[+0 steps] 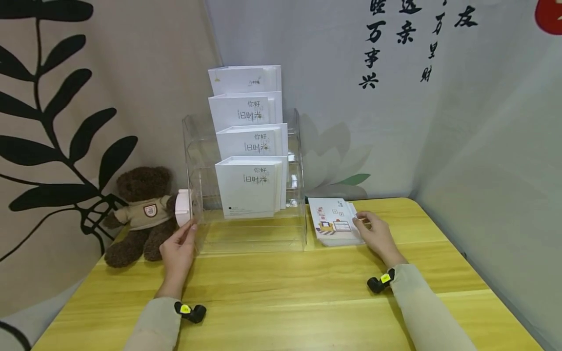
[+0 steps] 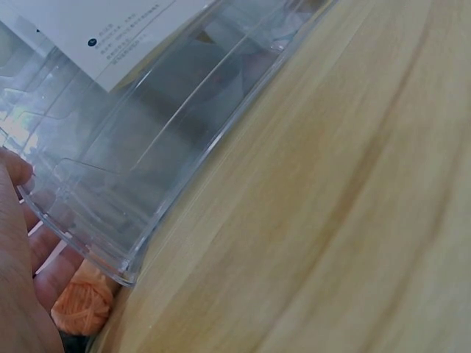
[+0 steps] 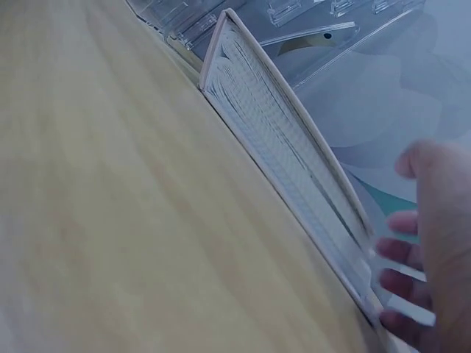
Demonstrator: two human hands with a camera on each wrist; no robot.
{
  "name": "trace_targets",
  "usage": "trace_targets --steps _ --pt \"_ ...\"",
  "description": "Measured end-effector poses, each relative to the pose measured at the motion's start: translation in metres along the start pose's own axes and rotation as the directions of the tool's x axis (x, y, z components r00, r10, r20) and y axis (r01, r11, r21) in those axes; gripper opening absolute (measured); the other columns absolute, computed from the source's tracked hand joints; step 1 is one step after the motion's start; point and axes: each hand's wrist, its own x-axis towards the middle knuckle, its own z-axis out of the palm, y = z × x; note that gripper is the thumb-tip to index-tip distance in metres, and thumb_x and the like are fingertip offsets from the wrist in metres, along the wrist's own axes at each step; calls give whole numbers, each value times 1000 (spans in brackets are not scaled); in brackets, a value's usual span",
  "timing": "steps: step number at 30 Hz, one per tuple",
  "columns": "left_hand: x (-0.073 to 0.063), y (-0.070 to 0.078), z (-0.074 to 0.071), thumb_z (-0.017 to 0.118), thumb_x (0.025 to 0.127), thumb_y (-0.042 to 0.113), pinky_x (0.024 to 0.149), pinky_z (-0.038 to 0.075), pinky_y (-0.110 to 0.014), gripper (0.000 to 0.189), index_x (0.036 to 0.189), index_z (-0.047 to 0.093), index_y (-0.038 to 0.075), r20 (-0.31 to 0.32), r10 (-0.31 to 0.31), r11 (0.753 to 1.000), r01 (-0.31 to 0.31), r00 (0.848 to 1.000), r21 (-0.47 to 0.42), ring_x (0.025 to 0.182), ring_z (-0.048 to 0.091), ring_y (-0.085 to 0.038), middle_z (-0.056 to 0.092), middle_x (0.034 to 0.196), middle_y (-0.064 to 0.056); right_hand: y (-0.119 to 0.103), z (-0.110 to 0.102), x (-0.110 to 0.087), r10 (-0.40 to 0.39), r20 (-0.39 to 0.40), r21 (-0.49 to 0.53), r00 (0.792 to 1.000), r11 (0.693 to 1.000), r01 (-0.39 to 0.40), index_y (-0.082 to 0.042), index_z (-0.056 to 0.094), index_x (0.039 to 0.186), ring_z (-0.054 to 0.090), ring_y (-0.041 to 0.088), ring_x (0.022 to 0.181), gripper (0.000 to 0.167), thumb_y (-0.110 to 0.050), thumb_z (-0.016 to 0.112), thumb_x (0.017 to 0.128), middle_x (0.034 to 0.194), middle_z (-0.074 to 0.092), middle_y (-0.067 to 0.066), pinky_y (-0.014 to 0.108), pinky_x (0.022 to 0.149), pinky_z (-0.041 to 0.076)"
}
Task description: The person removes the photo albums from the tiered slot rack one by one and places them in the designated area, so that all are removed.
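A clear tiered rack (image 1: 252,240) stands on the table, with white books, one on each tier, the lowest a white book (image 1: 248,197) with Chinese lettering. My left hand (image 1: 179,246) holds the rack's left edge; in the left wrist view its fingers (image 2: 53,276) show beyond the clear side panel and the thumb is at the edge. To the right of the rack lies a thick hardcover book (image 1: 330,229) with a printed picture cover, its page edges visible in the right wrist view. My right hand (image 1: 376,236) rests at its right side, fingers loosely spread.
A brown teddy bear (image 1: 147,214) sits left of the rack, beside a white faceted object (image 1: 182,207). An orange yarn ball (image 2: 85,300) lies close to the rack's corner. A grey cloth wall (image 1: 351,146) closes off the back of the wooden table (image 1: 281,302).
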Motion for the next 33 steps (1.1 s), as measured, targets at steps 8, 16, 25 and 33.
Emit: trace_targets --steps 8,16,25,33 --pt "4 3 -3 66 97 43 77 47 -6 31 122 75 27 -3 14 1000 -14 1000 8 96 65 8 74 114 3 -5 0 4 -191 38 -169 981 966 195 -11 51 147 33 45 139 55 -46 50 104 151 42 22 65 111 23" --pt "6 1 -4 67 97 44 75 46 -6 30 120 76 27 -22 21 1000 -21 1000 17 91 62 12 75 110 2 -14 0 3 -134 85 -195 987 969 149 -23 38 157 21 49 146 60 -54 42 105 162 29 17 83 101 15" --pt "4 0 -5 68 96 43 74 44 -5 31 120 77 25 -38 12 999 -11 999 40 85 59 15 76 108 0 -17 6 2 -152 103 -141 983 976 165 -25 35 158 18 48 147 63 -53 48 103 163 28 17 82 104 12" --pt "-1 0 0 67 98 39 74 44 -4 30 120 77 22 -27 30 998 -29 999 49 90 62 9 76 108 0 -30 12 -4 -275 50 90 960 959 270 -17 50 149 36 34 144 53 -36 62 101 155 44 7 59 114 29"
